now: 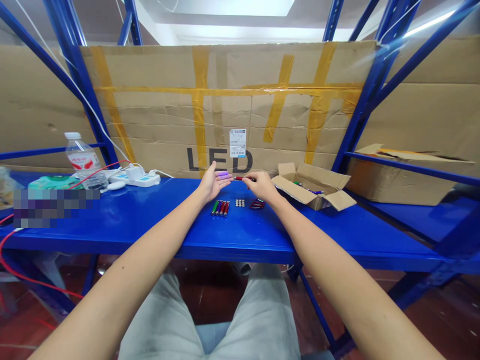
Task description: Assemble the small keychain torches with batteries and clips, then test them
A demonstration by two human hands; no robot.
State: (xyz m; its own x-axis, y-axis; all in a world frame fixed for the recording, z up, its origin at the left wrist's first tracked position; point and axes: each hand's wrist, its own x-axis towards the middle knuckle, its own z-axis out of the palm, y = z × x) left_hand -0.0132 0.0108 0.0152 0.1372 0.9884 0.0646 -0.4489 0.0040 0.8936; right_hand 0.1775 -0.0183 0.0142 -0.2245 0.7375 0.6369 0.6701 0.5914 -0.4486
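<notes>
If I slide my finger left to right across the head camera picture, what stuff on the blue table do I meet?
Plastic bottle → white power strip → row of coloured tubes → small silver pieces → little reddish pile → open cardboard box.

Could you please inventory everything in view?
Table: 1, blue, centre.
Held tube: 1, red and dark, in right grip.
Tube row: 4, one green, others reddish or dark, table centre.
Discs: several, silver, right of tube row.
Loose pieces: several, mostly red, right of discs.
Open carton: 1, brown, table's right.
Larger carton: 1, brown, far right.
Cardboard panel: 1, brown, behind table.
Label: 1, white, on panel.
Bottle: 1, clear, table's left.
Packet: 1, green, beside bottle.
Power strip: 1, white, right of bottle.
Cables: several, red and white, left.
Frame: 1, blue, both sides.
Legs: 2, grey-trousered, below table.
Left grip: 1, purple-lit fingers, open, centre.
Right grip: 1, closed on tube.
</notes>
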